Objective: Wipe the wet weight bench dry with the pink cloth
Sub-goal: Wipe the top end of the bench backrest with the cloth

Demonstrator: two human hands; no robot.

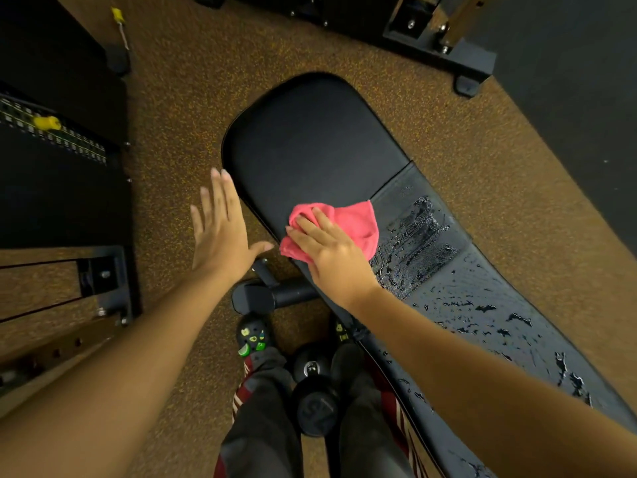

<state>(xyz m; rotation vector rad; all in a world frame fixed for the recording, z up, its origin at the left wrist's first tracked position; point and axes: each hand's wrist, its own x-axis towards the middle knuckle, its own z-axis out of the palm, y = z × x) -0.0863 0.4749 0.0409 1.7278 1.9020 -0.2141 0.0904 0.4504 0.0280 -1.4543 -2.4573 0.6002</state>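
Observation:
A black padded weight bench [310, 143] runs from the upper middle to the lower right. Its far pad looks dry, while water drops and streaks [417, 236] cover the middle section and the near long pad. The pink cloth [351, 222] lies bunched on the bench at the seam between the dry pad and the wet section. My right hand [327, 250] presses flat on the cloth's near-left part. My left hand [220, 229] hovers open, fingers spread, over the floor just left of the bench edge, holding nothing.
Black gym machine frames stand at the left [62, 174] and at the top [431, 36]. The bench's foot bar [269, 294] and a dumbbell [315, 391] sit by my feet on the speckled brown floor [165, 219]. A dark mat [568, 98] lies at the right.

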